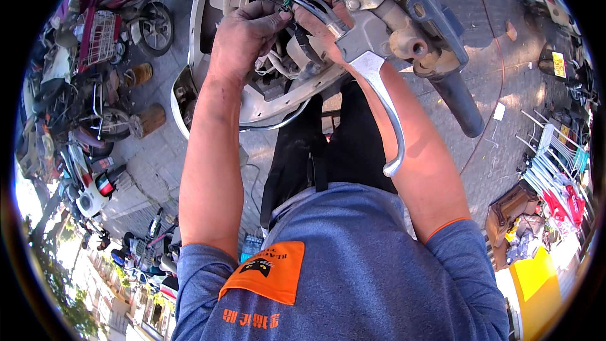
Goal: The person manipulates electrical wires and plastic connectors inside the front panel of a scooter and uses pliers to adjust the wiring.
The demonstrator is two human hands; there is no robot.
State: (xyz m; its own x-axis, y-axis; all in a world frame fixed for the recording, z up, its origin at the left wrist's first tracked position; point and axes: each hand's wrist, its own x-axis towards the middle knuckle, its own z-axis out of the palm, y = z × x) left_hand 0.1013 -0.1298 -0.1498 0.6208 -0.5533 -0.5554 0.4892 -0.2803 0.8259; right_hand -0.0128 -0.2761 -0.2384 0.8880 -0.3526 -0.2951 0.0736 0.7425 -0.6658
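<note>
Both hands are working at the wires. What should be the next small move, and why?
I would perhaps use the right hand to ease the black cables slightly aside: they cross in front of it, close to the left hand, whose fingertips are at a small green wire, so space there looks tight.

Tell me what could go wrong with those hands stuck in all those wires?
A wire could get tugged loose or mixed up, because the left hand is pinching at crowded wires.

The right hand is partly hidden behind dark cables, so its fingers might get scraped in that tight space.

The silver lever crosses over the bare right forearm, so a quick pull back might bump it.
</note>
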